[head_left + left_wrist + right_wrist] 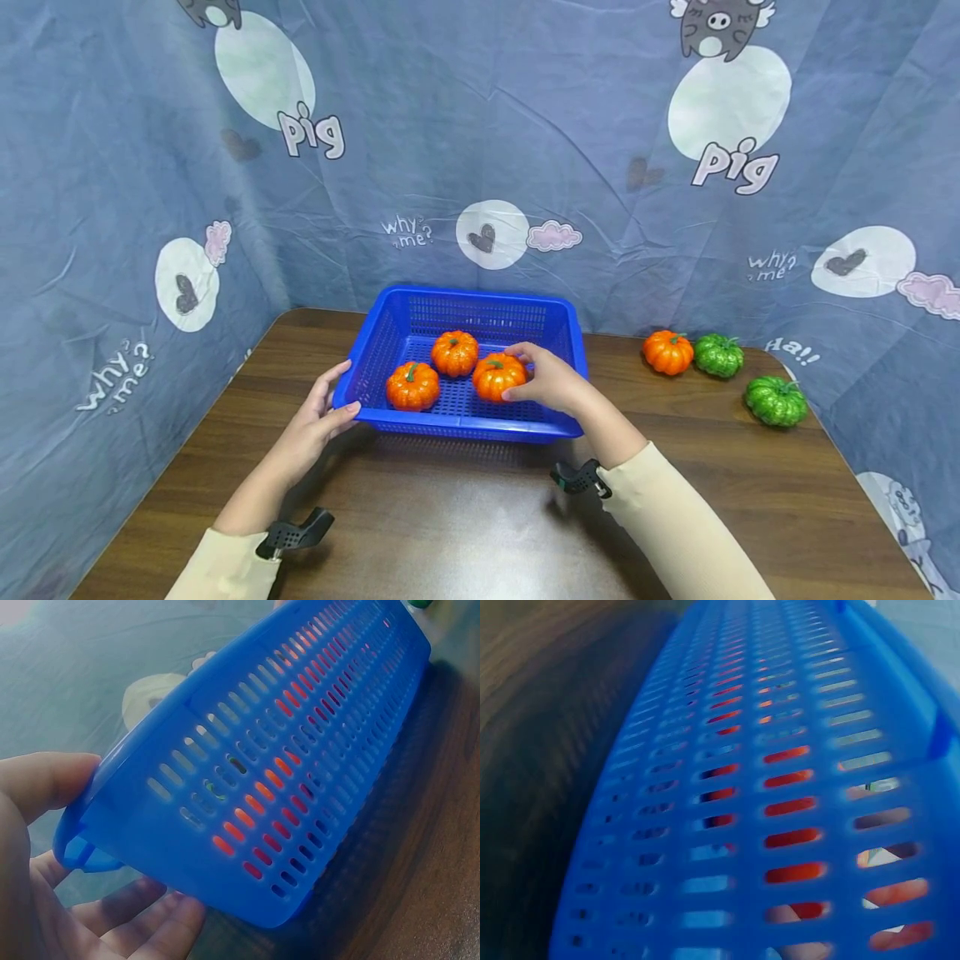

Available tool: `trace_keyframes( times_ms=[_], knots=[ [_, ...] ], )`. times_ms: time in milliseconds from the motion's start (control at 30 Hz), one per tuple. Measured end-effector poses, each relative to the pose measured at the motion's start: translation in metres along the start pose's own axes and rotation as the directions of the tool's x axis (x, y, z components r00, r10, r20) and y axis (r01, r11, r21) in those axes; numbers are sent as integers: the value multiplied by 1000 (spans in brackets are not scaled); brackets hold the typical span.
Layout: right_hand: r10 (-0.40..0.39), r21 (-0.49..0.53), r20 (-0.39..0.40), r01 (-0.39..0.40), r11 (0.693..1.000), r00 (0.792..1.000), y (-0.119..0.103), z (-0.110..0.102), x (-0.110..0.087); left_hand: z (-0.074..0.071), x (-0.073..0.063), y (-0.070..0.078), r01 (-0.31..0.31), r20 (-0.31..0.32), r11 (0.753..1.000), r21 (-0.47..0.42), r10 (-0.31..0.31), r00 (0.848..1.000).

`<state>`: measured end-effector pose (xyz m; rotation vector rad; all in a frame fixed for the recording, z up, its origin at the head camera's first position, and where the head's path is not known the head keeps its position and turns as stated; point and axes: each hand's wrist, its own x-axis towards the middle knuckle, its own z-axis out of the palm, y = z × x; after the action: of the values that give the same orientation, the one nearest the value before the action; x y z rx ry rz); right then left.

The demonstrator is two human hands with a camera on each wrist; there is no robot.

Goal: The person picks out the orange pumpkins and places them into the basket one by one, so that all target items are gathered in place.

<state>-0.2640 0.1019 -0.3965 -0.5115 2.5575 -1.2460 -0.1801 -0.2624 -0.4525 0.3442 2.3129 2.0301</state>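
Observation:
A blue slotted plastic basket (465, 426) sits on the wooden table, holding three small orange pumpkins. My left hand (306, 429) grips its left end, thumb on the rim and fingers beneath, as the left wrist view shows at the basket's corner (135, 847). Inside the basket, my right hand (551, 382) holds the right-hand pumpkin (495, 377) between thumb and fingers. Beside it lie the back pumpkin (454, 354) and the left pumpkin (412, 388). In the right wrist view the slotted basket wall (742, 795) hides most of that hand; orange and skin show through the slots.
At the table's back right stand another orange pumpkin (667, 352) and a green pumpkin (717, 356), side by side. A second green pumpkin (777, 402) lies nearer the right edge. A blue printed cloth (420, 133) hangs behind the table (450, 517).

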Motion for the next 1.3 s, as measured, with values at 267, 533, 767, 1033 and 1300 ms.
trace_keyframes(
  times_ms=[267, 533, 767, 1033, 1300],
  knots=[
    [-17, -162, 13, 19, 987, 1000, 3, 3, 6, 0, -1, 1, 6, 0, 1000, 8, -6, 1000],
    [-31, -182, 62, 42, 982, 998, 8, 8, 11, 0, -1, 1, 14, -1, 1000, 12, -14, 1000],
    [-15, -171, 68, 27, 985, 998, 10, 11, 13, 0, 0, -2, 13, -4, 1000, 1, -13, 1000],
    [-9, -162, 72, 20, 987, 997, 10, 12, 14, -1, 0, -2, 14, 0, 1000, -7, -14, 1000],
    [22, -160, 55, -13, 987, 998, 8, 11, 12, -1, 1, -1, 14, 2, 1000, -11, -14, 1000]
  ],
)
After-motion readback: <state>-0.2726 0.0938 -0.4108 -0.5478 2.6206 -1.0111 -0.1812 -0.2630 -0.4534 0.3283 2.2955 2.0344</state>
